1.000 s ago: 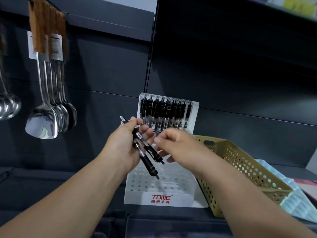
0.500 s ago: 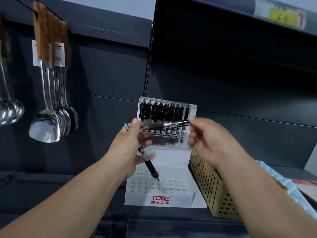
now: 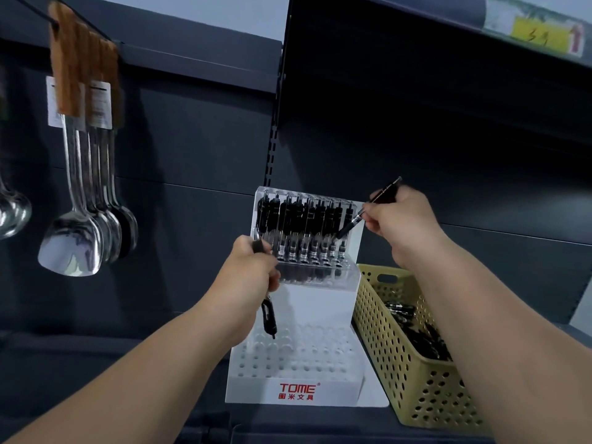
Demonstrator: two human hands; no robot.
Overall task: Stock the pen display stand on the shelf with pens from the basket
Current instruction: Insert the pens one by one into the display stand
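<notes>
The white plastic stepped pen display stand (image 3: 317,302), smooth and glossy with red lettering on its front face, sits on the dark grey metal shelf (image 3: 288,423). Its upper tier holds a row of black pens (image 3: 301,225) upright in a clear holder, and its lower tier is a flat deck dotted with round holes. Just beside its right edge stands the tan plastic basket (image 3: 400,363), rectangular with perforated walls, and loose black pens (image 3: 413,328) lie inside it. Your right hand (image 3: 400,219) is raised at the right end of the upper tier, fingers and thumb pinching a slim black pen with a clear barrel (image 3: 352,222). That pen slants with its tip down and to the left, right at the last pens of the row, and its top end pokes up past your knuckles. Your left hand (image 3: 253,277) is lower, in front of the stand's left side. Its fingers are curled round another black pen (image 3: 268,318), which hangs tip-down above the holed deck. Both forearms reach up and forward. On the left, steel spatulas with wooden handles (image 3: 73,245) hang from a rail.
</notes>
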